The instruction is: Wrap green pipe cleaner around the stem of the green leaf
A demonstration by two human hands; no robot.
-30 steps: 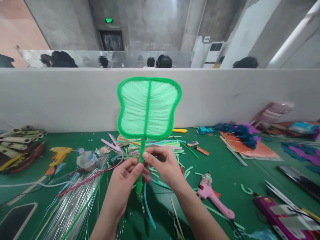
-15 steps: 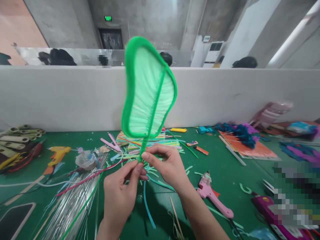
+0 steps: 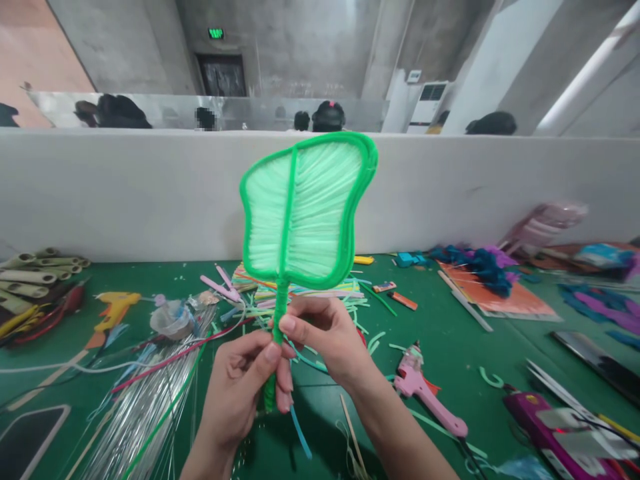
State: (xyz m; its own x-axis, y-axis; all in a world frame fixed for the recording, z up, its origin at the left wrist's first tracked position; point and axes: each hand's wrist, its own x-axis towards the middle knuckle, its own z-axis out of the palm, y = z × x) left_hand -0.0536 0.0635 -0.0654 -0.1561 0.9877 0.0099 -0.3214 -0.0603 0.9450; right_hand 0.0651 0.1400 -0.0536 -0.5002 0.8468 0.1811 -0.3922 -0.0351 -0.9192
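A leaf-shaped green hand fan (image 3: 323, 220) stands upright in front of me, with a pale green pleated face, a darker fuzzy rim and a centre rib. Its wrapped green handle runs down between my two hands. Around the lower handle, my left hand (image 3: 245, 380) is closed, thumb in front, and the handle's end shows below the fingers. Just above it, my right hand (image 3: 317, 333) pinches the handle between thumb and fingers. Under the hands lie cut pastel strips (image 3: 250, 293) and a blue strip (image 3: 301, 433).
Pink glue gun (image 3: 425, 393) and purple device (image 3: 555, 427) lie right, near scissors (image 3: 565, 387). Left are a yellow glue gun (image 3: 113, 310), clear rods (image 3: 145, 407), bamboo tubes (image 3: 35, 277) and a phone (image 3: 33, 443). A white partition (image 3: 125, 193) borders the table; heads show beyond it.
The fan has turned about its handle and sunk lower, so both halves of its face now show more evenly. More of the handle's lower end is visible below my left hand.
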